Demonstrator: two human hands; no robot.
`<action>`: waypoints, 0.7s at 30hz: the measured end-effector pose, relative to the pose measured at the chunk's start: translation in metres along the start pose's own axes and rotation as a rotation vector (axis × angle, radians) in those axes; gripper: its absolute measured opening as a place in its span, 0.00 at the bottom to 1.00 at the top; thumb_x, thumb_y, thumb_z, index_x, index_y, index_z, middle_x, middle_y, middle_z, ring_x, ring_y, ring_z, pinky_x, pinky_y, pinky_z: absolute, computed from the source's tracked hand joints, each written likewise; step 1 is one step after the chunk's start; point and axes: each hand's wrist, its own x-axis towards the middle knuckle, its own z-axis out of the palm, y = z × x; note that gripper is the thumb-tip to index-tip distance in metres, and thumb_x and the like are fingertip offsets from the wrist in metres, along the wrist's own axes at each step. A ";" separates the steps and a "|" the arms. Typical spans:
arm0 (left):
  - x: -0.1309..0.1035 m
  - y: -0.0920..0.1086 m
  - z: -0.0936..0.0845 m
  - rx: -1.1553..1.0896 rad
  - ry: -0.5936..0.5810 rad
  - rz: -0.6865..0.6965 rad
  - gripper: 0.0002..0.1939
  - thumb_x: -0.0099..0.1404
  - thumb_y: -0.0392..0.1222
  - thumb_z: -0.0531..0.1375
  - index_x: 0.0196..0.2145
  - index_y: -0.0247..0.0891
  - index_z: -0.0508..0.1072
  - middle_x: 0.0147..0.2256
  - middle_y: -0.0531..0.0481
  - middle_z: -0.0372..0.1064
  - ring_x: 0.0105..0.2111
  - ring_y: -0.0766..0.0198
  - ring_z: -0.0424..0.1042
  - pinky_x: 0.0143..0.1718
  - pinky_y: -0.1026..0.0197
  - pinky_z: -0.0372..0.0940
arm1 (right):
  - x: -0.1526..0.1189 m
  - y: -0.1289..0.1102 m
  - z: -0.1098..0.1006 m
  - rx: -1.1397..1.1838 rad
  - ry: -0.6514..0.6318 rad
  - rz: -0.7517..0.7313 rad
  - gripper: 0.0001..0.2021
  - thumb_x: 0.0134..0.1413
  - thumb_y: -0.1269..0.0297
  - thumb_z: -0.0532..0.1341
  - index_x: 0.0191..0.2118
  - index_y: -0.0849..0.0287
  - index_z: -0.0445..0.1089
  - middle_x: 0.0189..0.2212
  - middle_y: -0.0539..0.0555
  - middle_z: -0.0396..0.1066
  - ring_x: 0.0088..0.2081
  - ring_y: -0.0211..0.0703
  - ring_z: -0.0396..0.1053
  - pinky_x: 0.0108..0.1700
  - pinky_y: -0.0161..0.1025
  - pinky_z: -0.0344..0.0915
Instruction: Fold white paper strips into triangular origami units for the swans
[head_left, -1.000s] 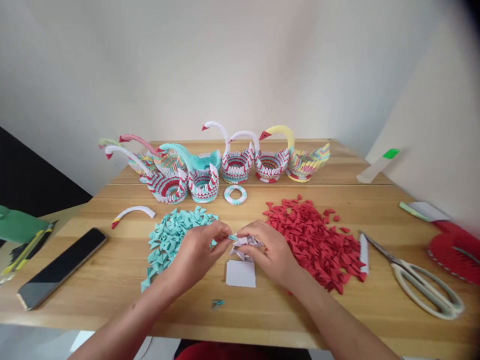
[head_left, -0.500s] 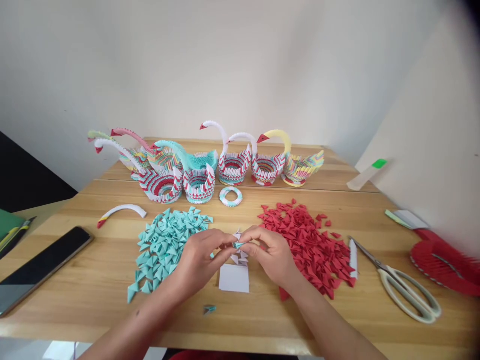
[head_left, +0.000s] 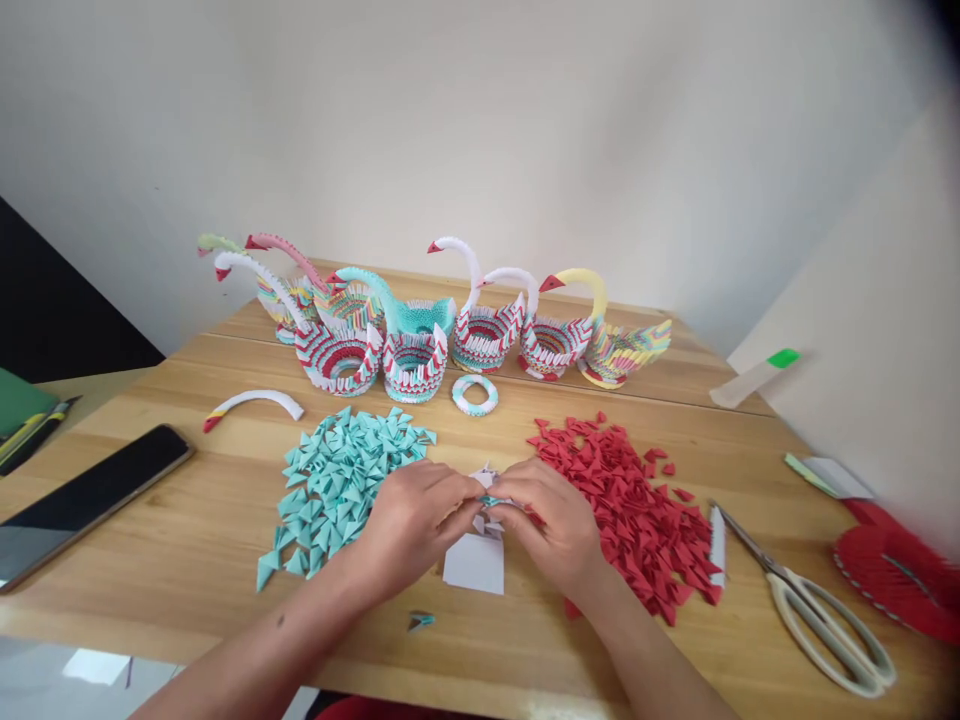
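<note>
My left hand [head_left: 416, 512] and my right hand [head_left: 553, 512] meet at the middle of the table, fingertips pinched on small folded teal and white paper pieces [head_left: 490, 500] between them. The exact shape of what they hold is partly hidden by the fingers. Just below lies a stack of white paper [head_left: 474, 564], with small white folded pieces beyond it. A heap of teal paper triangles [head_left: 345, 480] spreads beside my left hand. Red paper triangles [head_left: 637, 510] are heaped on the right, partly behind my right hand. One small teal piece [head_left: 421, 621] lies near the front edge.
Paper swans [head_left: 341, 358] stand along the back, with a teal and white ring [head_left: 475, 395] before them. A white curved neck [head_left: 259, 400] and a phone [head_left: 90, 500] lie left. Scissors [head_left: 810, 610], a red paper piece [head_left: 900, 575] and a green-capped item [head_left: 754, 380] are right.
The view has shifted and tilted slightly, so objects at the back appear further right. Both hands stay together, their fingertips a little closer around the small paper pieces.
</note>
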 end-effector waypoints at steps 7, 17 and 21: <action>0.000 0.004 -0.003 -0.065 -0.076 -0.052 0.12 0.69 0.35 0.55 0.28 0.38 0.72 0.24 0.51 0.74 0.24 0.66 0.71 0.30 0.63 0.61 | 0.000 -0.005 0.002 0.022 -0.005 0.021 0.05 0.62 0.70 0.59 0.37 0.55 0.72 0.28 0.52 0.74 0.31 0.42 0.70 0.34 0.40 0.68; -0.002 0.000 -0.002 -0.189 -0.113 -0.249 0.10 0.67 0.36 0.57 0.29 0.37 0.74 0.25 0.51 0.74 0.26 0.65 0.71 0.30 0.64 0.61 | 0.001 -0.001 0.002 0.173 -0.066 0.293 0.09 0.64 0.64 0.59 0.35 0.56 0.75 0.29 0.52 0.76 0.31 0.41 0.74 0.33 0.35 0.70; 0.000 -0.002 -0.005 -0.405 -0.160 -0.439 0.09 0.66 0.38 0.59 0.29 0.36 0.75 0.26 0.51 0.75 0.26 0.66 0.71 0.29 0.66 0.62 | -0.001 -0.001 0.000 0.043 -0.015 0.209 0.08 0.64 0.69 0.58 0.42 0.54 0.75 0.31 0.52 0.77 0.31 0.41 0.74 0.34 0.36 0.70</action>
